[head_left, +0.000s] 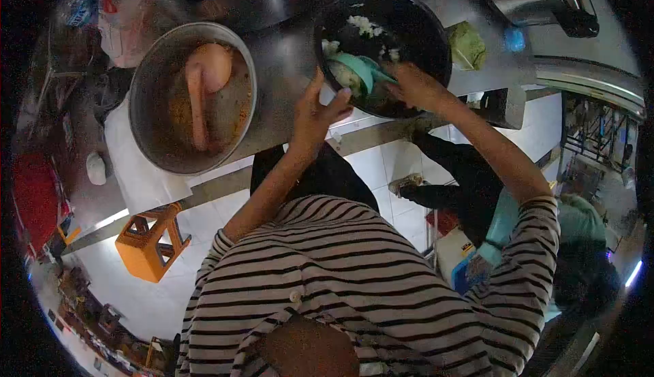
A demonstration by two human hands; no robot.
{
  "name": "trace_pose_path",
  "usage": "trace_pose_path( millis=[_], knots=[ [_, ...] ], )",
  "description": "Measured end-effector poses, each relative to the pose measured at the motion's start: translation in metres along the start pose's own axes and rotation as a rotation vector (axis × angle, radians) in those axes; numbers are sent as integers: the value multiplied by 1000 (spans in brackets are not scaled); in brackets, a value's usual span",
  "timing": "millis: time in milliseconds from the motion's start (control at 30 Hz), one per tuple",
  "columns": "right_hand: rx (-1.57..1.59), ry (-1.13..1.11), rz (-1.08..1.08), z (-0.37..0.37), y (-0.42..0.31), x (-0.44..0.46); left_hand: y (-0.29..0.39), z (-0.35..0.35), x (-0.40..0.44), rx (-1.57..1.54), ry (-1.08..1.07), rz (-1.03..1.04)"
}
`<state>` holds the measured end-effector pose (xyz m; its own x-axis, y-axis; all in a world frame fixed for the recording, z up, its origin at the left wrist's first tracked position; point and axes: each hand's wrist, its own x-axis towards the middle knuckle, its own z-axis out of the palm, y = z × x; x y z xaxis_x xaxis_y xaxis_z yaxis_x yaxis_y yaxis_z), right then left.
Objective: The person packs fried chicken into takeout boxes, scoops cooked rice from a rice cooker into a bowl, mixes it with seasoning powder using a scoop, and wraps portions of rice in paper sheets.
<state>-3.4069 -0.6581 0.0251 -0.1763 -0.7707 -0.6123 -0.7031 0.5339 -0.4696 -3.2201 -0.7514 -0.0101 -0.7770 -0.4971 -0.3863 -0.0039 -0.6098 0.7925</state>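
A dark round pot (444, 36) stands on the counter and has clumps of white rice (364, 26) inside. My right hand (417, 89) reaches over its right side, closed around the handle of a teal plastic scoop (368, 76). The scoop is tilted at the pot's left rim, with rice in its bowl. At the lower left of the scoop is my left hand (315, 116), its thumb and index finger spread apart. Whether those fingers touch the scoop or the rim, I cannot tell.
A large metal pot (139, 114) on the left holds a pinkish-orange ladle (197, 97) and brown residue. Right of the dark pot lies a green packet (467, 46). An orange stool (153, 244) stands on the tiled floor. Another person (579, 234) is close on my right.
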Motion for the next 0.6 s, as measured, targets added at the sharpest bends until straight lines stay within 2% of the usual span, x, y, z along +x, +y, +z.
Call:
trace_pose_path(
  millis=[33, 133, 167, 233, 367, 467, 533, 600],
  knots=[
    [1, 2, 13, -1, -1, 2, 4, 1, 1, 1, -14, 19],
    [-104, 38, -218, -22, -8, -15, -7, 10, -6, -2, 27, 111],
    [-50, -26, -186, -26, -5, -14, -12, 10, -7, -26, 49, 154],
    [54, -155, -121, -38, 9, -8, -7, 8, -4, 4, 1, 85],
    [212, -235, -70, -61, 54, 1, 5, 4, -4, 110, -5, -44],
    [405, -216, -32, -77, 62, -17, 4, -8, -20, 412, -56, -82],
    [659, -155, 53, -70, 72, -29, 15, -34, -46, 329, -371, -136],
    [859, 34, 279, -51, 59, -46, 71, -59, -74, 286, -573, -310]
  ],
)
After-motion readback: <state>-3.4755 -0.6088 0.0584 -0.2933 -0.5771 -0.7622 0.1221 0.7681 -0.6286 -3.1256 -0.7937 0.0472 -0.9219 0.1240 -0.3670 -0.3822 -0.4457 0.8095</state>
